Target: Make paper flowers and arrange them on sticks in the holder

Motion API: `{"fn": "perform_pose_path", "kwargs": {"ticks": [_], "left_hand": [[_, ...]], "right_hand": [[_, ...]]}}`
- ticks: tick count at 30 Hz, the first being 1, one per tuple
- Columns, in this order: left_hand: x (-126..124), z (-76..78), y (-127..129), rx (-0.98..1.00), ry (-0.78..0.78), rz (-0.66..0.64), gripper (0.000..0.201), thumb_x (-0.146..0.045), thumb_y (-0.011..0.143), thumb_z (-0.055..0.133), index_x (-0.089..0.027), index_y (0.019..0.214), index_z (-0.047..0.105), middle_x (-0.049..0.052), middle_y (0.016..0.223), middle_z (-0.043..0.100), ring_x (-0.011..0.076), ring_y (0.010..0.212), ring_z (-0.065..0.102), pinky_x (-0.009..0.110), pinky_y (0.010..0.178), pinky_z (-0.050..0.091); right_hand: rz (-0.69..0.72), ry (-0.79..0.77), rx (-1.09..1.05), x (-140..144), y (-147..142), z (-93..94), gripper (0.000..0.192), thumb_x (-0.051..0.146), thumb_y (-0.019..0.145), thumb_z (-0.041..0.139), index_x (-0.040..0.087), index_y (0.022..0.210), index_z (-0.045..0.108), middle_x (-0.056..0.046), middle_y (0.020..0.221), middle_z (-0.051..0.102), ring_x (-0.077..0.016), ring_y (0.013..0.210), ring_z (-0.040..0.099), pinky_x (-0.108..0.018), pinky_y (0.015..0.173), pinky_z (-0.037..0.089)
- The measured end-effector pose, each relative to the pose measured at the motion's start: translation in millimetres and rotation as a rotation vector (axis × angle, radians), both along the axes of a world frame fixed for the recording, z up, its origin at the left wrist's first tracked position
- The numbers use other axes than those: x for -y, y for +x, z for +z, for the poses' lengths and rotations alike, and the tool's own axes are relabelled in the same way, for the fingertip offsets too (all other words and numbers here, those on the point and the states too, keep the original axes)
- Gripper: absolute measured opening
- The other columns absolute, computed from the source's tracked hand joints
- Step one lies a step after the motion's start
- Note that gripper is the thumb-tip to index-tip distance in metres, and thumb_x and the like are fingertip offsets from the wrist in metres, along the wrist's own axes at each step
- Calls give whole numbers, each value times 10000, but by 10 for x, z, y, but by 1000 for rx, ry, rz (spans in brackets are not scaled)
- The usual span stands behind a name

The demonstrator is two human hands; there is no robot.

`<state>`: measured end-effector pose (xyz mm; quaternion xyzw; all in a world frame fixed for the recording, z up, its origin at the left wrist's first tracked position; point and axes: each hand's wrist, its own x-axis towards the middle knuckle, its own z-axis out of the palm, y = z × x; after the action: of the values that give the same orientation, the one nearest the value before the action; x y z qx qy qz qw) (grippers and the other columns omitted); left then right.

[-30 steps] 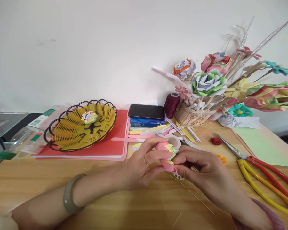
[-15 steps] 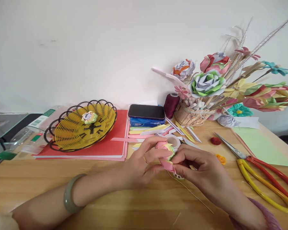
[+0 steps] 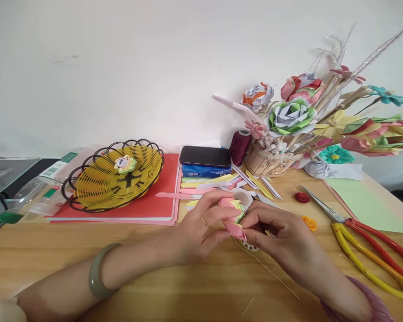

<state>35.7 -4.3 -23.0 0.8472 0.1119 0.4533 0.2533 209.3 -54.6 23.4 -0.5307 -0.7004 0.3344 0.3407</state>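
Note:
Between my hands, above the table, is a small paper flower with pink, yellow and pale green petals. My left hand is closed round its left side, fingers over the top and thumb below. With thumb and fingertips, my right hand pinches the lower right edge, where a pink petal sticks out. A thin tan string trails from below the flower across the wood. Just behind stands a roll of white tape, and a dotted round thing shows partly beneath my hands.
Large scissors lie at the right, near a dark red rosette and an orange one. Paper strips spread behind my hands. A yellow woven basket rests on red paper. Paper flowers fill a wooden pot at the back.
The flower and its pink petal have shifted very slightly between my fingers. Both hands keep almost the same place and grip.

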Motion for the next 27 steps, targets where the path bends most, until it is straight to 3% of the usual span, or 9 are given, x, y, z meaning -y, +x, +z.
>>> {"fn": "perform_pose_path", "kwargs": {"ticks": [8, 13, 19, 24, 27], "left_hand": [[12, -34, -21, 8, -248, 10, 414, -142, 813, 533, -288, 1179, 407, 88, 1206, 407, 221, 1219, 380, 421, 926, 462], [27, -58, -35, 52, -486, -121, 465, -126, 812, 528, -327, 1211, 399, 72, 1296, 325, 219, 1271, 329, 358, 898, 500], [36, -54, -26, 145, -736, -258, 456, -186, 829, 521, -323, 1247, 403, 74, 1342, 342, 208, 1160, 459, 312, 823, 527], [-5, -60, -8, 195, -1103, -391, 405, -295, 828, 514, -332, 1226, 452, 60, 1319, 406, 162, 949, 577, 268, 690, 555], [-29, -43, 9, 222, -1278, -468, 383, -357, 820, 507, -322, 1200, 469, 58, 1196, 508, 133, 804, 610, 245, 601, 551]], "right_hand": [[26, 5, -24, 3, -11, 88, 219, 294, 856, 500, 211, 710, 640, -13, 708, 617, -137, 659, 558, -241, 600, 433], [-132, 43, -47, 29, 37, 160, 257, 363, 840, 503, 221, 666, 629, -7, 654, 582, -134, 577, 502, -240, 505, 391], [-220, 120, -119, 42, 72, 147, 164, 347, 806, 556, 239, 722, 646, -25, 730, 606, -158, 665, 539, -245, 527, 415], [-162, 183, -92, 50, 63, 136, 99, 293, 808, 571, 238, 771, 645, -27, 719, 600, -159, 672, 544, -253, 525, 415], [-140, 220, -81, 43, 61, 118, 79, 261, 810, 575, 241, 772, 640, -18, 718, 603, -150, 665, 545, -247, 523, 416]]}}
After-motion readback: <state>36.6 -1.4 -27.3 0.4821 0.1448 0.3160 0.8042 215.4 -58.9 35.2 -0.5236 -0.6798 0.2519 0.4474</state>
